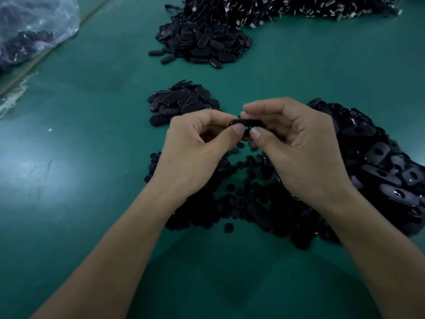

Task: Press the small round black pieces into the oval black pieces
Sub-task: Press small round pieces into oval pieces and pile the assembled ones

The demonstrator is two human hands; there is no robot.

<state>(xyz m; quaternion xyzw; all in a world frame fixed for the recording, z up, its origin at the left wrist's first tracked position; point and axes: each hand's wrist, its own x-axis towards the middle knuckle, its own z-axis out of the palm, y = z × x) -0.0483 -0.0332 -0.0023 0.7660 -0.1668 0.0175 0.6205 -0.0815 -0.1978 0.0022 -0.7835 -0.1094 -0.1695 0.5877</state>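
Oval black piece held above the bench, long axis left to right, left grip pinching one end, right grip the other, thumbs meeting mid-piece; any small round piece beneath them is hidden

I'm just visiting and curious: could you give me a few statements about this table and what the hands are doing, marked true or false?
1. The left hand and right hand pinch one oval black piece between them. True.
2. The table is red. False: it is green.
3. Small round black pieces lie scattered beneath the hands. True.
4. The clear plastic bag sits at the near right. False: it is at the far left.
5. A heap of holed oval pieces lies on the right. True.
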